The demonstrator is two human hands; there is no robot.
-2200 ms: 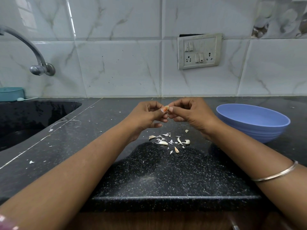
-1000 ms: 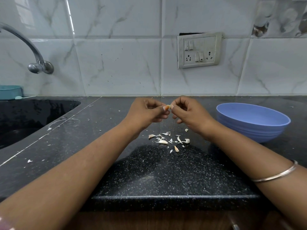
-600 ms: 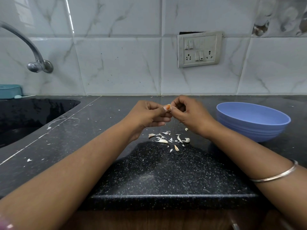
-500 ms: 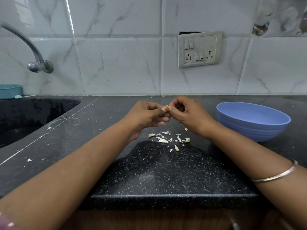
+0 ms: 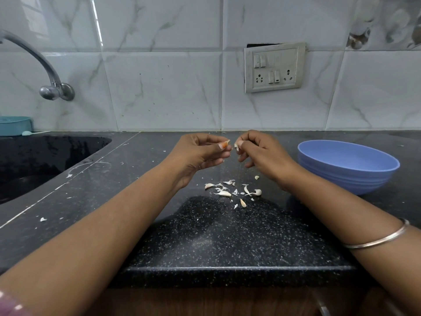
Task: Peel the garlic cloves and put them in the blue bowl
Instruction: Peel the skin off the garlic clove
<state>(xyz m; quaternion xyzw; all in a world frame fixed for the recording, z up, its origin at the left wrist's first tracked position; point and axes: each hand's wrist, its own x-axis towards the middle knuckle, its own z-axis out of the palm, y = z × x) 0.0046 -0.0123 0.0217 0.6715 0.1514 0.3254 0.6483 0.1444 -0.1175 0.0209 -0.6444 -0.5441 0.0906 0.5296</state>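
You are pinching something very small between the thumb and forefinger of your left hand; only a pale tip shows beside the orange-painted thumbnail, and it is probably the small pale garlic clove you are working on, though most of it is hidden. Your right hand is closing thumb and forefinger on a thin whitish scrap of papery skin, with the other fingers curled loosely beneath. The two hands are standing just apart, a narrow gap between the fingertips, raised above the speckled black stone counter.

Judging from this, you are in the peeling step: a strip of skin is coming away and the clove is not yet ready for the bowl. Below your hands a scatter of white peelings and a few pale garlic pieces is lying on the counter; I cannot tell which of those are whole cloves and which are only husk.

The round light-blue plastic bowl is sitting to the right, just beyond your right wrist, and from this angle its inside is hidden, so I cannot tell what it holds.

Next you are likely needing to let the scrap fall onto the pile, check the clove for remaining skin, then carry it right, over the rim of the bowl, and release it there. The clove is tiny and slippery, so be keeping a firm pinch.
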